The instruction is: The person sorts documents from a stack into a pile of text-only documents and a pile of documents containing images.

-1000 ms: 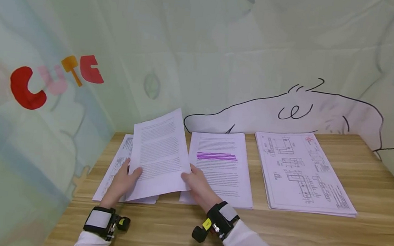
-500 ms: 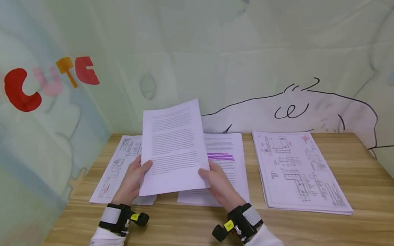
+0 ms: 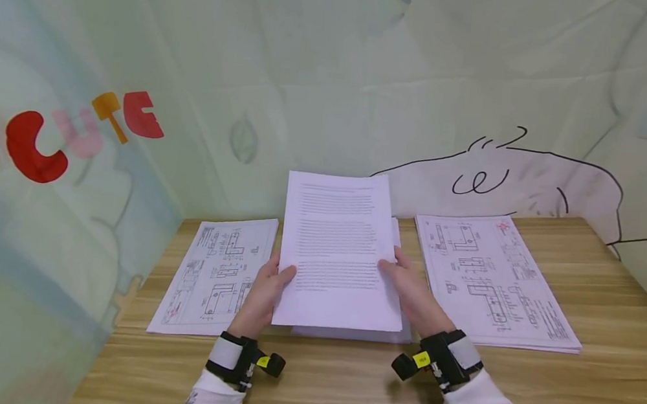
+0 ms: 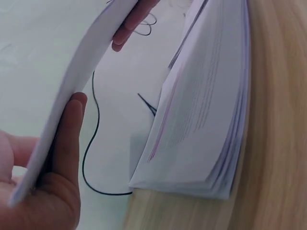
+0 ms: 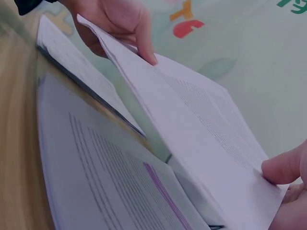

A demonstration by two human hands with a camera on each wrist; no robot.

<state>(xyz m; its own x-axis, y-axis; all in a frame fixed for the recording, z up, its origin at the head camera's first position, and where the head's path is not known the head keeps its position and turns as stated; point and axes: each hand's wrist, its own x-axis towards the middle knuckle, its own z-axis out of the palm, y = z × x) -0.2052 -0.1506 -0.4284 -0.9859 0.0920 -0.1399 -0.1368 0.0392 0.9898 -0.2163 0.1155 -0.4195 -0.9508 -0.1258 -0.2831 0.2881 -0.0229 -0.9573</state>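
Head view, hands: left hand (image 3: 264,295) pinches the left edge of the sheaf of text pages (image 3: 340,249), thumb on top; right hand (image 3: 415,293) pinches the right edge the same way.
Head view, place: the sheaf is held raised above the middle stack (image 3: 353,332) on the worktop (image 3: 574,395), between the left drawing sheets (image 3: 217,273) and the right drawing stack (image 3: 491,280).
Head view, axis: the sheaf's long side runs away from the person; its top edge points to the back wall and stands higher than the near edge, printed face toward the person.
Left wrist view: the thumb (image 4: 67,139) lies along the sheaf's edge (image 4: 76,86), with the other hand's fingertips (image 4: 127,28) at the far side; the middle stack (image 4: 211,120), with a purple marked line, lies flat below and apart from it.
Right wrist view: the thumb tip (image 5: 283,167) presses on the sheaf (image 5: 201,129), which slopes clear above the stack (image 5: 105,182).
Step, as a judgement: a sheaf in mid-carry over the middle stack.
Next move, as a judgement: lowering it level and squaring its edges to the stack before both hands let go.
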